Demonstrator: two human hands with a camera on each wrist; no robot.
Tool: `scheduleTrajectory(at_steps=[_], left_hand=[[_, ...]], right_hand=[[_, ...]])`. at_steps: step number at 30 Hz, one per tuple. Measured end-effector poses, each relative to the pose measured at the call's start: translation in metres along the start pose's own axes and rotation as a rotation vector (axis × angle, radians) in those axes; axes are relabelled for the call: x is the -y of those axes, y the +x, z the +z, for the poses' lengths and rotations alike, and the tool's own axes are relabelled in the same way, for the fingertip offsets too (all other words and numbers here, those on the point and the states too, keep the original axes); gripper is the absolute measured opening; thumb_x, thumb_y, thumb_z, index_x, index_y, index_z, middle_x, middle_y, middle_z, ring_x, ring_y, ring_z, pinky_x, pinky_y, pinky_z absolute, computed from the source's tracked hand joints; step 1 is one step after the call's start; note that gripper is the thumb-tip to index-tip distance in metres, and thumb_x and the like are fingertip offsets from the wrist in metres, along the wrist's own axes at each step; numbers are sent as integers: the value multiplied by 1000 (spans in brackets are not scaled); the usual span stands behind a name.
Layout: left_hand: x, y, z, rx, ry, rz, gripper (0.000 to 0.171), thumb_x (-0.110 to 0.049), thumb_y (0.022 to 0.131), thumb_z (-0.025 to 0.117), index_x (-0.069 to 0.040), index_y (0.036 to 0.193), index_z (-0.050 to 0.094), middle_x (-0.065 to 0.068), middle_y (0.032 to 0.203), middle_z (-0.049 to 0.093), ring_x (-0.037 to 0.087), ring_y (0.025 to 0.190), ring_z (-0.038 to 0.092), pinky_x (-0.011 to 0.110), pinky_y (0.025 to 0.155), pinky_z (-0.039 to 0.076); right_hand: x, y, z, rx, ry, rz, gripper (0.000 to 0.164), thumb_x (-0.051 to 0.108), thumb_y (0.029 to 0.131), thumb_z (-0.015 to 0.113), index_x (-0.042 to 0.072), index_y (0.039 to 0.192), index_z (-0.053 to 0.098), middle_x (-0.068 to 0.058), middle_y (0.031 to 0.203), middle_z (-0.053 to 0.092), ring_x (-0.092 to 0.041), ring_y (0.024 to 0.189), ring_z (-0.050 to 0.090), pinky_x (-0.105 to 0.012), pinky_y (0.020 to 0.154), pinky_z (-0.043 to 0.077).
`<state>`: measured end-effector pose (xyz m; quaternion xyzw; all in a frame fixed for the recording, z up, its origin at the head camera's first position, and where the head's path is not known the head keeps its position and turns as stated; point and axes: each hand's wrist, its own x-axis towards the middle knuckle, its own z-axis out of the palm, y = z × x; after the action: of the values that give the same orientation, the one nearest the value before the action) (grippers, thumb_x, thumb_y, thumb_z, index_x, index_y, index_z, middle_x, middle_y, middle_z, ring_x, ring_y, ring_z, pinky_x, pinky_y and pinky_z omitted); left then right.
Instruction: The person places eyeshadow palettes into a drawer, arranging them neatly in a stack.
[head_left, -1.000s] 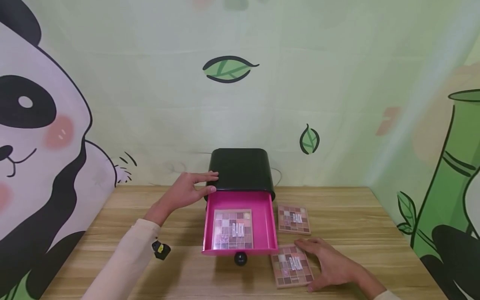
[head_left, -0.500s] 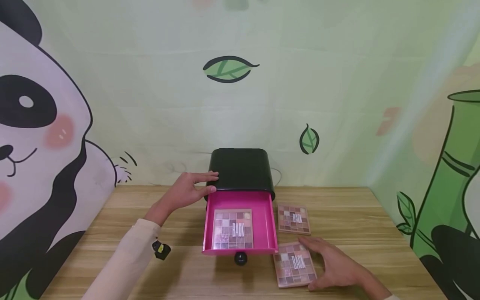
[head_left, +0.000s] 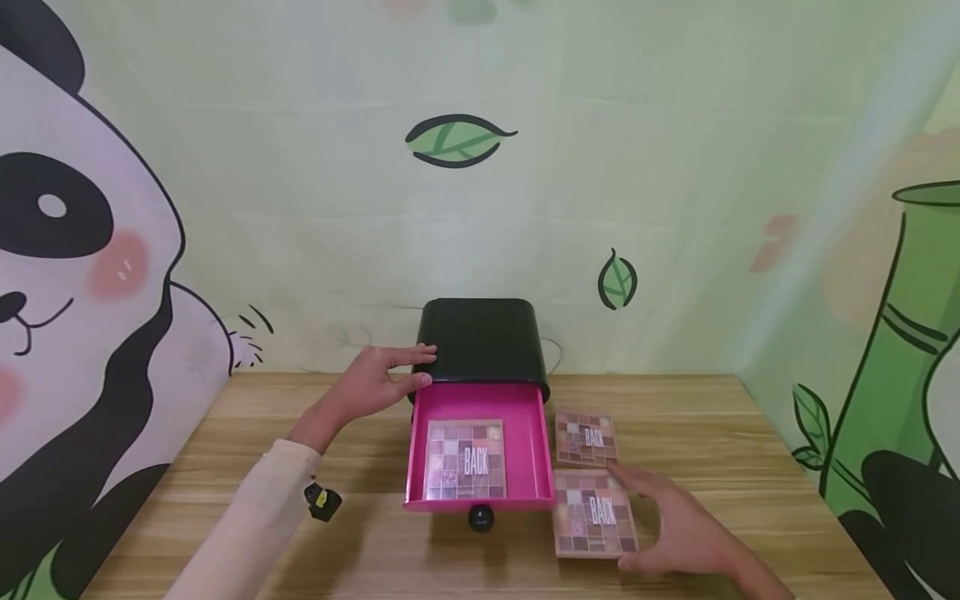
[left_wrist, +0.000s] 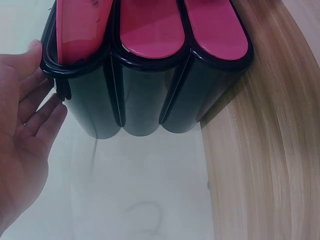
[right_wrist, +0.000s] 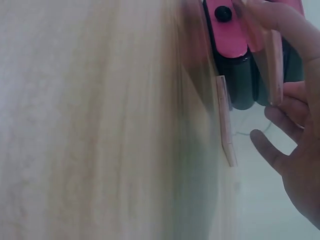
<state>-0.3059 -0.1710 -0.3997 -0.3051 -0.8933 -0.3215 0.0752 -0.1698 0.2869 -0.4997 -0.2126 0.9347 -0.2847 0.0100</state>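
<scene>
My right hand (head_left: 678,525) grips an eyeshadow palette (head_left: 588,521) by its right side, thumb at the near corner and fingers at the far one. In the right wrist view this held palette (right_wrist: 274,65) is clear of the tabletop. My left hand (head_left: 367,383) rests on the upper left corner of a black drawer cabinet (head_left: 483,337), fingers on top and thumb at the front edge. Its pink top drawer (head_left: 528,454) is pulled out, and another palette (head_left: 465,462) lies inside, to the left. A third palette (head_left: 585,439) lies on the table beside the drawer.
The wooden table (head_left: 712,442) meets a green cloth backdrop (head_left: 675,167) printed with pandas and leaves. A round black knob (head_left: 481,518) sticks out from the drawer front. Two lower drawers (left_wrist: 152,27) of the cabinet are pushed in.
The right hand has brought the held palette up and a little to the right, near the palette on the table. The left hand and the drawer stay put.
</scene>
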Motion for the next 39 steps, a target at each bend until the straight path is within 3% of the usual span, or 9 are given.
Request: scheduleTrajectory(at_steps=[4,15,23,28,39], left_hand=[[0,0,-1,-6,2,11,42,-31,95,74,-10,131,71,6,140,64,30,133,58,42,92,53],[0,-1,-2,2,1,-11,42,-32,95,74,-12,131,71,4,140,64,28,128,62,37,82,48],[0,-1,-3,7,-6,-4,42,-33,95,74,-12,132,71,5,140,64,30,135,56,44,96,53],[0,-1,-3,5,-8,-1,42,-33,95,74,-12,132,71,5,140,64,30,134,57,44,95,53],[2,0,-1,1,-16,13,42,-35,95,74,-13,131,71,5,140,64,30,135,56,48,101,52]], right_hand=[[1,0,-8,-42,-4,21,117,62,60,92,28,159,39,-18,156,46,-53,138,43,-77,102,32],[7,-1,-43,-105,-40,-36,118,58,62,93,31,160,34,-22,156,44,-56,138,39,-81,95,33],[16,7,-64,-146,-93,-105,118,60,63,92,29,161,33,-21,155,45,-55,133,46,-81,91,37],[27,15,-73,-168,-124,-149,117,60,65,91,28,161,33,-22,154,46,-53,133,46,-80,92,38],[61,33,-71,-211,-97,-148,114,60,65,91,27,159,38,-11,157,46,-40,137,46,-75,94,42]])
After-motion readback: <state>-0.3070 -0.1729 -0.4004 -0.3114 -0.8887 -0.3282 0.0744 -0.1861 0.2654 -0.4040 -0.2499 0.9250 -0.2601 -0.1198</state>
